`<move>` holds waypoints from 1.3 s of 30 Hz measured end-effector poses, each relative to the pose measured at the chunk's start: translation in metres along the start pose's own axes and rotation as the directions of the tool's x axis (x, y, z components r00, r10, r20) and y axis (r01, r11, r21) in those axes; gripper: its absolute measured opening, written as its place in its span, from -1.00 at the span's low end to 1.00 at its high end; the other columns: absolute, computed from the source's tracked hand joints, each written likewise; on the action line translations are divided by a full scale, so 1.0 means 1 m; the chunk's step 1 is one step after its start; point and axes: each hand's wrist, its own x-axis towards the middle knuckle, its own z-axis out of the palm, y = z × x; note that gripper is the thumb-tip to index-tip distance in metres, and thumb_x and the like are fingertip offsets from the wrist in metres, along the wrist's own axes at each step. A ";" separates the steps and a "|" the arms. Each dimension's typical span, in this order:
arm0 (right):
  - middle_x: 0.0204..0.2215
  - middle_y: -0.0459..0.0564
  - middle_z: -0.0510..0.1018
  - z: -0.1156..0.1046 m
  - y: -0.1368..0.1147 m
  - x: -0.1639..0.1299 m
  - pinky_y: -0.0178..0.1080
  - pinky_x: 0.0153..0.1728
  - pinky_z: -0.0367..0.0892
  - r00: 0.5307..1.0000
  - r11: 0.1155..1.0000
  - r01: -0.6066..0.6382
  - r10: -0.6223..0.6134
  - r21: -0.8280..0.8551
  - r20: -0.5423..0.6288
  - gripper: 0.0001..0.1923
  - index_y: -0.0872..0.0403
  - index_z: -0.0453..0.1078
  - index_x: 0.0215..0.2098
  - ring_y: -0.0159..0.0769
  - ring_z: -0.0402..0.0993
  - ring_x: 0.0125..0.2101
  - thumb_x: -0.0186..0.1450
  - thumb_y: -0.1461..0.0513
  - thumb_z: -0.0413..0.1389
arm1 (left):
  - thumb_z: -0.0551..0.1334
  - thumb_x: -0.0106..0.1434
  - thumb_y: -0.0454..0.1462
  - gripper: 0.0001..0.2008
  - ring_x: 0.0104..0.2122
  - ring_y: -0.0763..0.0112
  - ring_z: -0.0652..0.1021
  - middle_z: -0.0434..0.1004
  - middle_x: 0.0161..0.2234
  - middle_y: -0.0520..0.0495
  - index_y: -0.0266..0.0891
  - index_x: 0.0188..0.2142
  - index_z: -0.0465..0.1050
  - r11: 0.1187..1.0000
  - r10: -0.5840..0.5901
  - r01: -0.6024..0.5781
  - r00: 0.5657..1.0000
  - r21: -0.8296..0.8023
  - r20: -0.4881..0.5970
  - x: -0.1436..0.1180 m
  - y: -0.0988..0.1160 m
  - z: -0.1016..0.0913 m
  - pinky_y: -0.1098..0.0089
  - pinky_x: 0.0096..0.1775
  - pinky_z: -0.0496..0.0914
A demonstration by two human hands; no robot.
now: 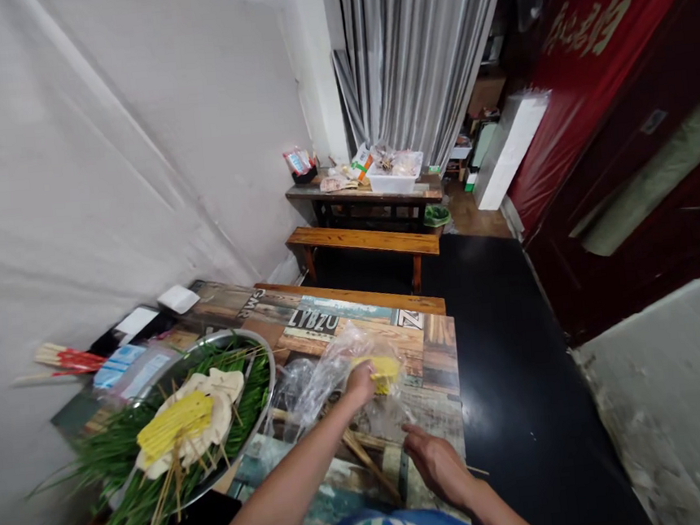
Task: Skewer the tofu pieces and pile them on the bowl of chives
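Two hands low in the frame: the left hand (360,382) is pinched on a yellow food piece (385,369) inside a clear plastic bag (329,375) at centre — probably so the bag stays put. The right hand (436,461) lies loosely curled by bamboo skewers (362,456) — whether it grips one, I can't tell. The metal tray (258,348) at lower left is cut off.

- A metal tray (258,348) sits at the left of the near table (355,319), skewers (174,429) on it.
- A plastic bag (329,375) lies to its right, under the left hand (360,382).
- The right hand (435,463) rests nearer the table edge.
- A bench (364,241) and a second table (362,194) stand behind.
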 end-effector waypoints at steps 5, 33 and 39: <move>-0.09 0.07 0.49 -0.024 -0.027 -0.003 -0.29 -0.30 0.37 0.994 0.995 0.088 -0.084 0.044 -0.069 -0.68 0.02 0.40 -0.20 -0.22 0.51 -0.27 0.32 0.16 -0.17 | 0.16 0.01 -0.47 -0.66 -0.16 0.33 0.47 0.53 -0.18 -0.04 -0.28 -0.19 0.46 0.989 0.059 -0.037 0.986 -0.141 0.156 -0.063 -0.022 -0.075 0.39 -0.09 0.29; -0.62 -0.15 0.42 -0.036 -0.161 -0.007 -0.47 -0.58 0.34 0.727 0.799 0.591 -0.586 -0.109 -0.358 -0.49 -0.03 0.19 0.12 -0.47 0.36 -0.70 0.22 0.41 -0.02 | -0.09 0.26 -0.07 -0.43 0.00 0.17 0.39 0.45 -0.09 -0.34 -0.52 0.04 0.24 -0.331 0.501 0.185 0.865 -0.925 -0.006 -0.204 0.044 -0.175 0.23 0.01 0.19; -0.65 -0.17 0.39 -0.034 -0.161 -0.010 -0.48 -0.57 0.34 0.750 0.814 0.577 -0.560 -0.065 -0.352 -0.52 -0.02 0.21 0.09 -0.48 0.35 -0.71 0.23 0.41 -0.02 | 0.04 0.21 -0.09 -0.46 -0.12 0.20 0.47 0.44 -0.07 -0.29 -0.38 0.10 0.16 -0.411 0.367 0.144 0.930 -0.900 -0.019 -0.206 0.057 -0.173 0.33 -0.26 0.35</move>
